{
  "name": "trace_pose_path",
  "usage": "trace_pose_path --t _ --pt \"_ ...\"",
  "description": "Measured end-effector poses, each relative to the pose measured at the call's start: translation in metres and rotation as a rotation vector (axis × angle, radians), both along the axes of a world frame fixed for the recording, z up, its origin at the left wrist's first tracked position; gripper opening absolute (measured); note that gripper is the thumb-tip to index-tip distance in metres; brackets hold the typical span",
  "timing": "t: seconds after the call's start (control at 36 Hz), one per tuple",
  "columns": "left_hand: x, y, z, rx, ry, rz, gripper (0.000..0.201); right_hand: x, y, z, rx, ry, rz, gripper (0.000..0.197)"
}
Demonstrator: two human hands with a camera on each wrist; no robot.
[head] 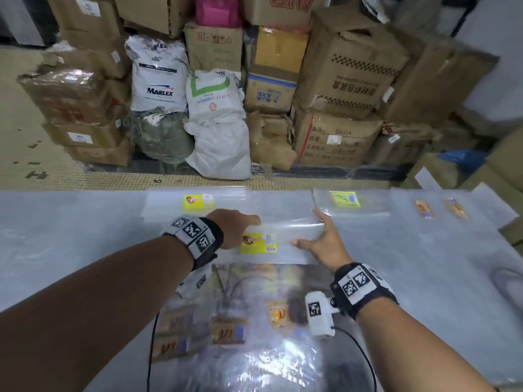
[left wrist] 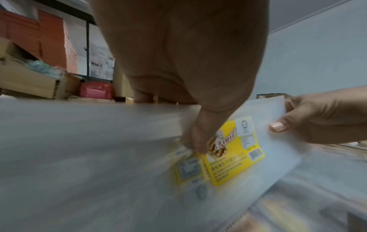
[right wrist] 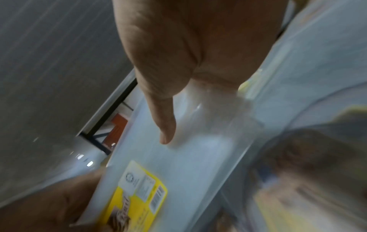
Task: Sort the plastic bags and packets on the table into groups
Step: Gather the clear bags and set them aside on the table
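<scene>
A clear plastic bag with a yellow label (head: pixel 259 243) hangs just above the grey table (head: pixel 70 236), held flat between both hands. My left hand (head: pixel 235 227) pinches its left end beside the label; in the left wrist view the thumb (left wrist: pixel 198 138) presses on the yellow-labelled bag (left wrist: pixel 232 157). My right hand (head: pixel 322 239) grips the right end, and its thumb (right wrist: pixel 164 122) lies on top of the clear bag (right wrist: pixel 194 157) with the fingers underneath. A loose heap of mixed bags (head: pixel 229 329) lies in front of me under my wrists.
Along the far table edge lie a yellow-label pile (head: pixel 198 201), a green-label pile (head: pixel 345 199) and two orange-label bags (head: pixel 424 209) to the right. Cardboard boxes (head: pixel 348 77) and white sacks (head: pixel 158 77) stand on the floor beyond the table.
</scene>
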State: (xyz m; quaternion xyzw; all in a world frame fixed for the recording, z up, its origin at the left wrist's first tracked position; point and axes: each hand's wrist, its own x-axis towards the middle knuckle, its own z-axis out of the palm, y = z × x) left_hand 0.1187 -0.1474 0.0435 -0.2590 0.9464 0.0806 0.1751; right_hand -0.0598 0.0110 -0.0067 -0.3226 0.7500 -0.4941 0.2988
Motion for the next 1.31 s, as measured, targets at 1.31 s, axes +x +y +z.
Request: trace_pose_path --t 1.31 --pt "0.085 -0.011 -0.092 0.352 0.826 0.765 0.043 -0.014 0.017 -0.041 0.268 -0.106 -0.011 0.046"
